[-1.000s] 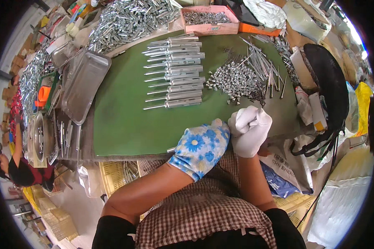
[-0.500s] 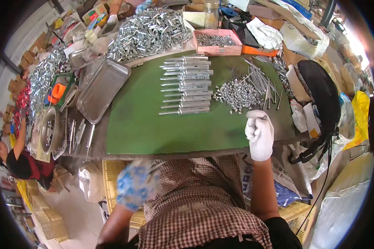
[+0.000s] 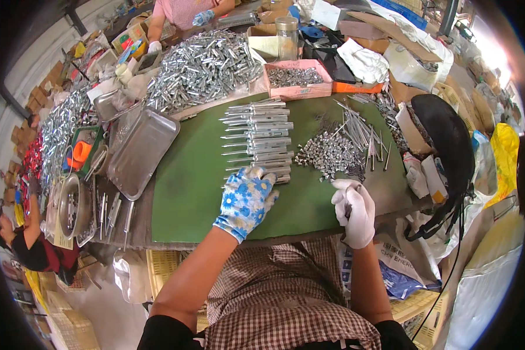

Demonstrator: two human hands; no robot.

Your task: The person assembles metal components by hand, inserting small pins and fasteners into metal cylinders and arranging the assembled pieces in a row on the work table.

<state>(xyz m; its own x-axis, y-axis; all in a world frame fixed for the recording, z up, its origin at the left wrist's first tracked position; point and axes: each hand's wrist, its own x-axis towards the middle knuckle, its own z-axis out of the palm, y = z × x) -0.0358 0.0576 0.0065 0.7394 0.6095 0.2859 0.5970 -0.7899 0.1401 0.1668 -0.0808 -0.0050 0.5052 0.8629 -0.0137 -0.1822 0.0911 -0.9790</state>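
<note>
In a blue-and-white flowered glove, my left hand (image 3: 245,201) reaches the near end of a row of metal pieces (image 3: 262,135). Each piece is a silvery sleeve with a thin rod jutting out to the left. My left fingers are bent together around what looks like one such piece, mostly hidden under the glove. White-gloved, my right hand (image 3: 356,213) hovers over the mat's near right edge with its fingers curled in; what they hold, if anything, is hidden. Just beyond it lie a heap of small metal caps (image 3: 331,154) and a fan of thin rods (image 3: 364,131).
The green mat (image 3: 186,204) covers the tabletop. Left of it stands a steel tray (image 3: 140,154). Behind are a large pile of metal sleeves (image 3: 201,70) and a pink box (image 3: 300,90) of small parts. A black bag (image 3: 446,134) is at right. Co-workers are across and far left.
My left hand has come up from beside my lap to the near end of the row. My right hand has shifted slightly lower in the picture. The whole view has tilted up somewhat.
</note>
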